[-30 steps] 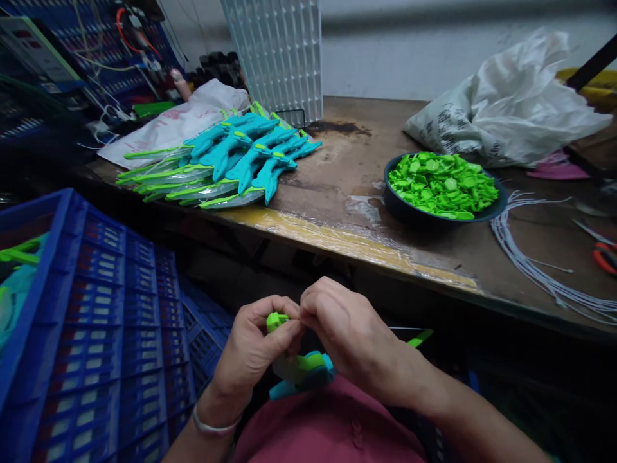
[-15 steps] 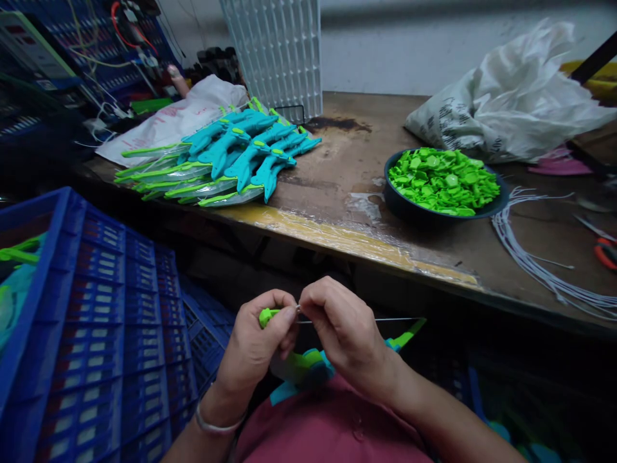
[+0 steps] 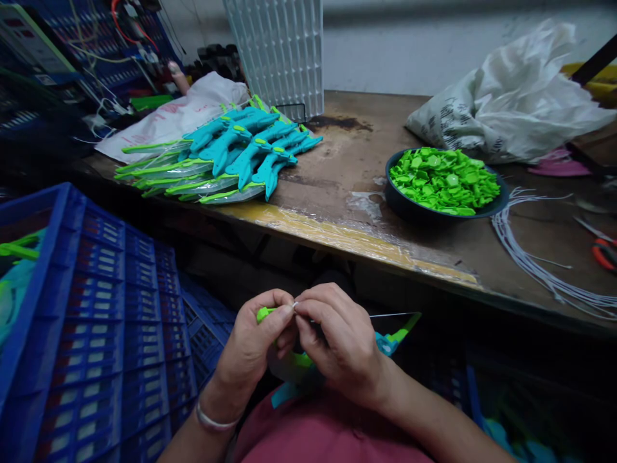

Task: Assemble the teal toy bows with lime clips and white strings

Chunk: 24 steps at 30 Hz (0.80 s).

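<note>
My left hand (image 3: 253,347) pinches a small bright green plastic piece (image 3: 263,314) between thumb and forefinger, low in front of my lap. My right hand (image 3: 337,344) touches it fingertip to fingertip and grips the end of a thin white string (image 3: 393,314) that runs off to the right. Under both hands lies a teal and green toy bow (image 3: 299,370), its green tip (image 3: 405,329) sticking out on the right. A dark bowl (image 3: 409,207) heaped with the same green pieces (image 3: 443,180) stands on the wooden table (image 3: 347,161).
A stack of teal and green bows (image 3: 231,161) lies at the table's left. Blue crates (image 3: 96,321) stand to my left. White strings (image 3: 535,270) and red-handled pliers (image 3: 605,252) lie at the right, a white bag (image 3: 511,103) and a white grid tray (image 3: 284,51) behind.
My hands have stayed together and shifted slightly lower and left. The green piece has turned in my left fingers, and the string now stretches taut toward the bow's tip.
</note>
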Available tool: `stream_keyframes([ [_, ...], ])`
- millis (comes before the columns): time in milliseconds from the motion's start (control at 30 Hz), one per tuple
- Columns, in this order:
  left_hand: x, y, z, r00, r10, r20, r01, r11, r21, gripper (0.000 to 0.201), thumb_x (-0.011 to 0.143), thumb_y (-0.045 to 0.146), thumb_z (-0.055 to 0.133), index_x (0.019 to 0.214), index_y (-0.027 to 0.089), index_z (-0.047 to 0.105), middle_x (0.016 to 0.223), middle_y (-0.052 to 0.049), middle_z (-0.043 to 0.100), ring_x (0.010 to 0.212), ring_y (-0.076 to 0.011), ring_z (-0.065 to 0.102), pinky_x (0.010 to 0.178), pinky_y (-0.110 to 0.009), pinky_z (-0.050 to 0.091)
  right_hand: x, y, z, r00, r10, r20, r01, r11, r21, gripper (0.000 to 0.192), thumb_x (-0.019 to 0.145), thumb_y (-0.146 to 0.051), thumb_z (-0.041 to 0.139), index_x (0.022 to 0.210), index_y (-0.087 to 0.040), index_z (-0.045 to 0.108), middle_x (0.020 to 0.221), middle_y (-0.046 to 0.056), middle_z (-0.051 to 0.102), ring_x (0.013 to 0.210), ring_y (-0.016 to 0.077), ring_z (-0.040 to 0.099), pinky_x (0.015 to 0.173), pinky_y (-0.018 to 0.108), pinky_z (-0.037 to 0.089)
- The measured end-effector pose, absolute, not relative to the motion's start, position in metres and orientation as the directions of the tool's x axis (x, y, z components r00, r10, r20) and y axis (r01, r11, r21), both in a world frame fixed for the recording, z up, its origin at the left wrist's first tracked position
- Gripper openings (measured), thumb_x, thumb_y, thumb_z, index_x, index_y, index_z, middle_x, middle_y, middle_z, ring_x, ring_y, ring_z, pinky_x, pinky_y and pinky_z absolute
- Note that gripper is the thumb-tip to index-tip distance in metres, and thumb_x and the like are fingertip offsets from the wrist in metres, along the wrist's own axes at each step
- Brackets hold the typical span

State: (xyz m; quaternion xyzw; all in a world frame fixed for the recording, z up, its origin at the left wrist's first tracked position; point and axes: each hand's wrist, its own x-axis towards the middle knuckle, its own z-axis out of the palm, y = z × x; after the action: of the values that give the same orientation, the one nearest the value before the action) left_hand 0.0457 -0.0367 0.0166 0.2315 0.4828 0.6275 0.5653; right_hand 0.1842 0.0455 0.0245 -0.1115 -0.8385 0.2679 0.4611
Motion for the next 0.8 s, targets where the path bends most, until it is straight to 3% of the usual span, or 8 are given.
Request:
stream_keyframes([
  [533,0.0469,-0.0345,0.0193,-0.320,0.900,-0.295,-0.478,0.116,0.871,0.029,0.078,0.037,0.083,0.073,0.015,0.065,0.050,0.007,0.046,0.043,-0.0056,0.038,0.038,-0.015,0.034,0.1866,0.0456,0.0200,-0.500,0.500,0.707,-0.031,0.806,-0.591,0.014,0.091,-0.003,0.056,0.096,-0.016,0.059,0.097,0.011,0.067,0.090,0.0184,0.063,0.075,0.034,0.057],
  [800,0.0467,-0.0342,0.0217,-0.300,0.910,-0.287,-0.417,0.146,0.897,0.035,0.083,0.043,0.079,0.072,0.016,0.060,0.053,0.006,0.046,0.044,-0.0056,0.039,0.041,-0.015,0.034,0.1889,0.0460,0.0259,-0.588,0.515,0.624,-0.019,0.762,-0.647,0.010,0.096,-0.016,0.059,0.106,-0.017,0.059,0.094,0.008,0.066,0.086,0.0177,0.061,0.072,0.031,0.055],
])
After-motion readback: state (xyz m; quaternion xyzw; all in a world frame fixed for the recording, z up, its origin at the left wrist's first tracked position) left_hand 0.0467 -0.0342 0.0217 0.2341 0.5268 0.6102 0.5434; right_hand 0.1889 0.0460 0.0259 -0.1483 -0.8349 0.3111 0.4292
